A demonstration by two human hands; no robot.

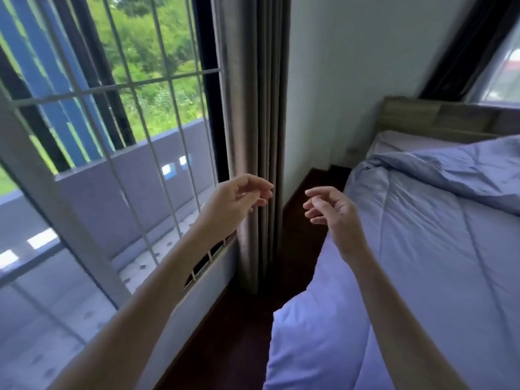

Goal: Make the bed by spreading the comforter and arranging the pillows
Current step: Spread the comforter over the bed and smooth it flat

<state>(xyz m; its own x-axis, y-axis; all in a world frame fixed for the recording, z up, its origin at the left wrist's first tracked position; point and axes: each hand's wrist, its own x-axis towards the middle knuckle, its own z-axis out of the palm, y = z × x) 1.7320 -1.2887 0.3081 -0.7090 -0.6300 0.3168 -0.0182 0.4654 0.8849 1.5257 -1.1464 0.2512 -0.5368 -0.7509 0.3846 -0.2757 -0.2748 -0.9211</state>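
Both hands raised, left hand (239,201), right hand (332,212), fingers loosely curled, empty

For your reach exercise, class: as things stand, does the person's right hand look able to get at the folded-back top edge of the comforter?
Probably yes. The right hand is open and empty, raised beside the bed, and nothing lies between it and the comforter; the folded edge lies farther up toward the headboard, so a forward stretch seems needed.

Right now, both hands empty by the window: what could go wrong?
1. The comforter is folded back near the headboard; pulling one edge may leave it bunched.
2. It overhangs the bed's side toward the dark floor, so it could slide off.
3. The left hand is close to the curtain and might snag it.
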